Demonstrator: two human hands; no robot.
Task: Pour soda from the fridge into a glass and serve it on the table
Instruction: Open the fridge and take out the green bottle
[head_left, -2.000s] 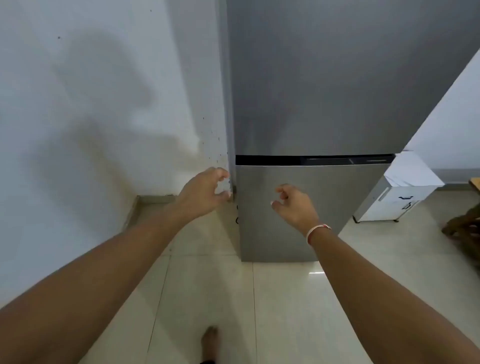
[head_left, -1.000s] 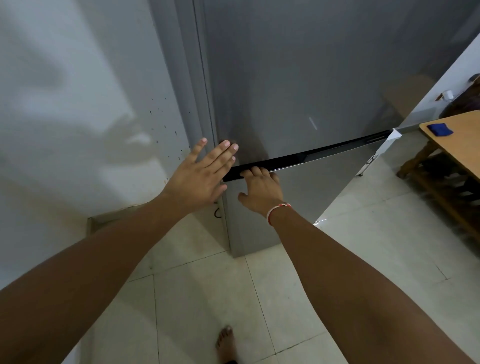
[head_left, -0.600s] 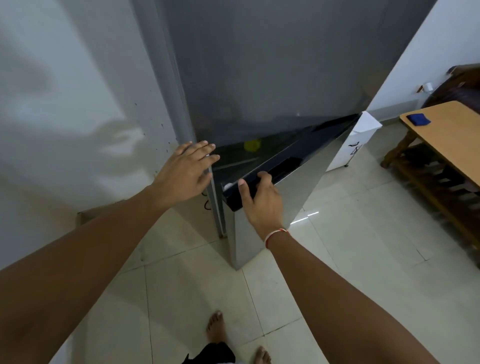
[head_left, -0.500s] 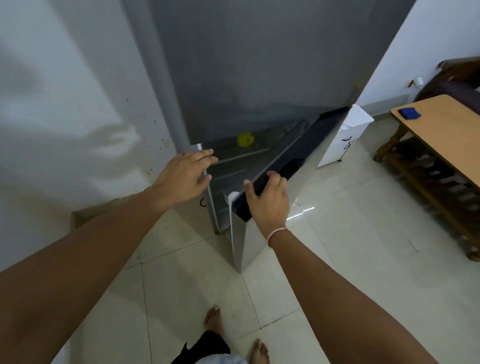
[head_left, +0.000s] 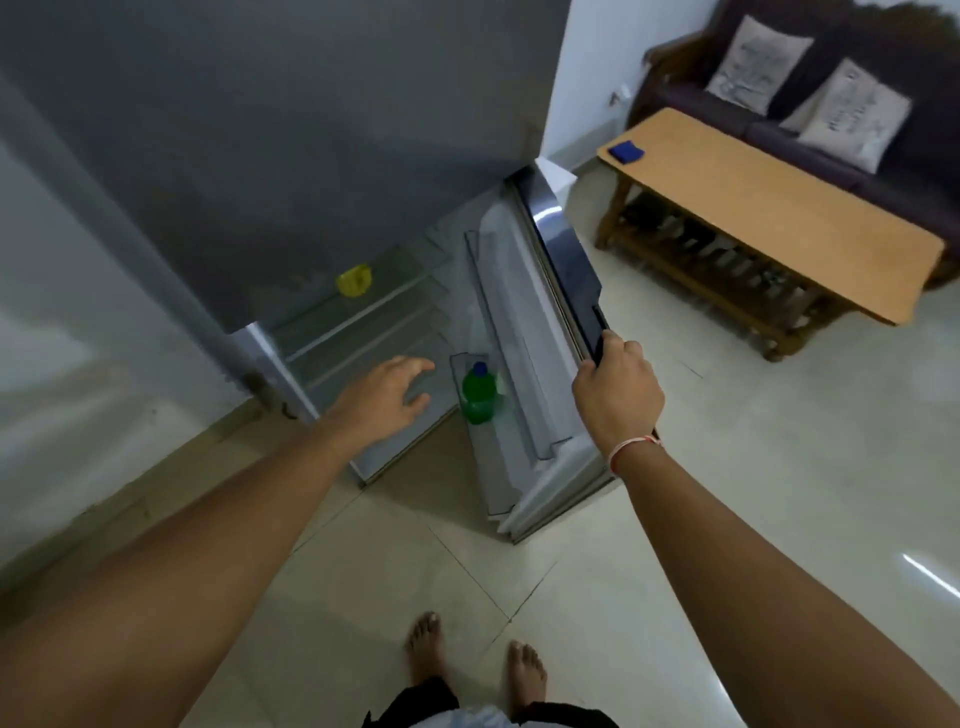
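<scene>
lower fridge door open, soda bottle standing in the door rack

the person stands barefoot on the pale tiled floor (head_left: 701, 519), facing the grey fridge (head_left: 291, 135). the lower door (head_left: 550, 312) is swung wide open to the right. the right hand (head_left: 615, 395) grips the dark top edge of this door, the fingers closed around the edge and the thumb on the near side. a thin red and white band (head_left: 634, 449) is on the right wrist.

the left hand (head_left: 382, 402) is in the air in front of the open compartment, palm down, the fingers spread a little and holding nothing. it is near the green soda bottle (head_left: 479, 397) but does not touch it.

the bottle has a blue cap and stands upright in a clear rack on the inner side of the door, at the end of the rack closest to the fridge body. inside the compartment there are clear shelves (head_left: 363, 317), and on the upper one is a small yellow object (head_left: 354, 280); i cannot tell what it is.

to the right, well apart from the fridge, stands a low wooden table (head_left: 769, 208) with a slatted shelf under it. a small blue thing (head_left: 626, 151) lies on its far corner. behind the table is a dark sofa (head_left: 883, 171) with two light cushions (head_left: 852, 117).
</scene>
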